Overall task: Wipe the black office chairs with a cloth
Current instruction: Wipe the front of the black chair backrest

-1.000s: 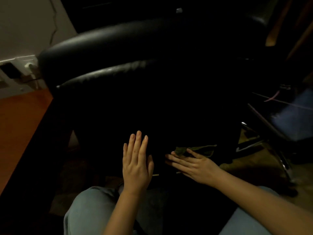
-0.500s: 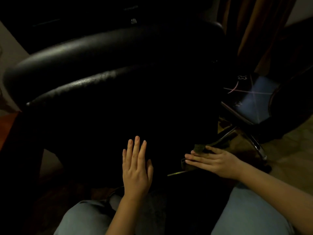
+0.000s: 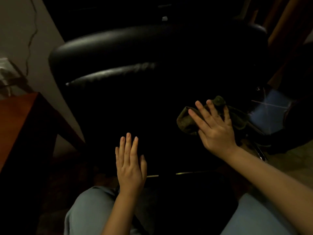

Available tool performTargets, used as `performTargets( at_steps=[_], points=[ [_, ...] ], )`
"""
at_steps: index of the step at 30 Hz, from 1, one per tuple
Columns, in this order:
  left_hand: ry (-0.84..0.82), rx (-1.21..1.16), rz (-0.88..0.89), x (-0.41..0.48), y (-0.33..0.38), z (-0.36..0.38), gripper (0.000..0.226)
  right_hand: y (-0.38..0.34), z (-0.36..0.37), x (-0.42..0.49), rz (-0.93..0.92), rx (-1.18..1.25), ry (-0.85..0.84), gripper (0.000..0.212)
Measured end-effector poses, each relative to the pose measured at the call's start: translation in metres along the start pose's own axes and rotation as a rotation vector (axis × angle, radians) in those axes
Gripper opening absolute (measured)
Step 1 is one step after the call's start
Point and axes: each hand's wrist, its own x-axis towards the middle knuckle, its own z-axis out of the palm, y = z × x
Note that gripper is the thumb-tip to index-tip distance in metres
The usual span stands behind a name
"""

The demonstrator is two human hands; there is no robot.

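Note:
A black leather office chair (image 3: 135, 48) fills the dark middle of the view, its padded back facing me. My right hand (image 3: 215, 128) presses a dark olive cloth (image 3: 186, 121) flat against the right side of the chair back, fingers spread over it. My left hand (image 3: 130, 165) lies flat on the lower chair back with fingers together and nothing in it. The lower part of the chair is lost in shadow.
A reddish wooden desk (image 3: 15, 119) stands at the left, against a pale wall (image 3: 17, 31) with a cable. A second chair's metal base (image 3: 260, 155) and a blue surface (image 3: 271, 112) lie at the right. My knees in light jeans (image 3: 88, 212) are below.
My right hand has slid the cloth up and to the right along the chair back. My left hand has stayed flat in place. The view swung right, then back left.

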Motion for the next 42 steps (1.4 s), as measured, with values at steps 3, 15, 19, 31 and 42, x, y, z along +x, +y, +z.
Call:
performTargets(
  at_steps=[3, 15, 19, 31, 42],
  points=[
    [0.013, 0.017, -0.088, -0.014, -0.025, -0.015, 0.047, -0.033, 0.018, -0.004, -0.117, -0.055, -0.047, 0.060],
    [0.057, 0.131, -0.304, -0.058, -0.105, -0.072, 0.050, -0.203, 0.090, -0.004, -0.598, -0.089, -0.207, 0.068],
    [0.036, 0.135, -0.328, -0.066, -0.113, -0.076, 0.052, -0.240, 0.110, -0.006, -0.731, -0.097, -0.225, 0.067],
    [-0.112, 0.044, -0.205, -0.056, -0.079, -0.046, 0.051, -0.191, 0.125, -0.053, -1.053, -0.215, -0.672, 0.048],
    [-0.186, -0.134, 0.029, -0.031, 0.018, 0.024, 0.048, -0.018, 0.050, -0.160, -0.640, -0.397, -0.831, 0.073]
  ],
)
